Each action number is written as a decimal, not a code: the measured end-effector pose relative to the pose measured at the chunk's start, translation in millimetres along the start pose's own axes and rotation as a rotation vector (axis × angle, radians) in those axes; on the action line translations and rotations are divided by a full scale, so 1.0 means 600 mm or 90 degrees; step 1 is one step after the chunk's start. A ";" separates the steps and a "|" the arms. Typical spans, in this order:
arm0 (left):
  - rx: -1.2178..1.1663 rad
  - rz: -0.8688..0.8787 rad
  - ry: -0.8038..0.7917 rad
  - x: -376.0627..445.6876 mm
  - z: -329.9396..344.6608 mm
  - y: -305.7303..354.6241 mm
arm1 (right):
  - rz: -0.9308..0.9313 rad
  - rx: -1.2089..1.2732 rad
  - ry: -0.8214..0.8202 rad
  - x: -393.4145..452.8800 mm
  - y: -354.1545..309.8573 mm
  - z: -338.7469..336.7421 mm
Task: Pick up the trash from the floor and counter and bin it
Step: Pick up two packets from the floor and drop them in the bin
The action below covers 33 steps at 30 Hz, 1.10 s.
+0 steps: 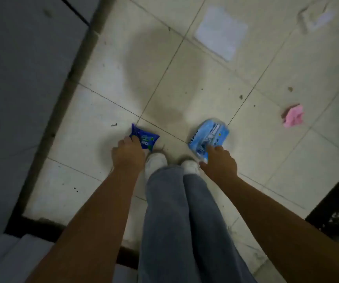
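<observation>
A: Where's the trash?
B: On the tiled floor (236, 82), by the white shoes (156, 162). The left hand (128, 154) pinches a dark blue wrapper (145, 137) at 7 o'clock; the right hand (219, 162) presses on a light blue packet (208, 137) at 5.
A: Fingers?
B: Left closed on the wrapper. Right, I cannot tell.
A: Anything else?
B: Pink scrap (293, 116) at 3, white paper (221, 32) at 1.
</observation>
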<state>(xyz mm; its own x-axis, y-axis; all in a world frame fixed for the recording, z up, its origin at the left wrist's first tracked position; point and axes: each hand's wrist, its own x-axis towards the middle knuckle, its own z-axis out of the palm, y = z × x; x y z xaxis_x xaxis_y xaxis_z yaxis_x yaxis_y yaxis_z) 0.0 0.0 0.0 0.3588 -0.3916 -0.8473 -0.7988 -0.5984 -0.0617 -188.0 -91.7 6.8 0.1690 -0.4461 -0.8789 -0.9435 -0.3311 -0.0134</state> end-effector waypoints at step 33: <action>-0.128 0.214 -0.038 -0.249 -0.305 0.257 | -0.015 0.255 0.459 -0.247 0.192 -0.236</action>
<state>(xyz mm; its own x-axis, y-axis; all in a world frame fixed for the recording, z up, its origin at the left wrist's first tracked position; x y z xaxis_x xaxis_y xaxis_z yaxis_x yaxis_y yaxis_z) -88.4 -162.2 213.5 0.0599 -0.5519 -0.8317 -0.7540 -0.5710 0.3246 -281.1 -181.6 203.2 0.2029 -0.9122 -0.3560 -0.9447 -0.0866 -0.3164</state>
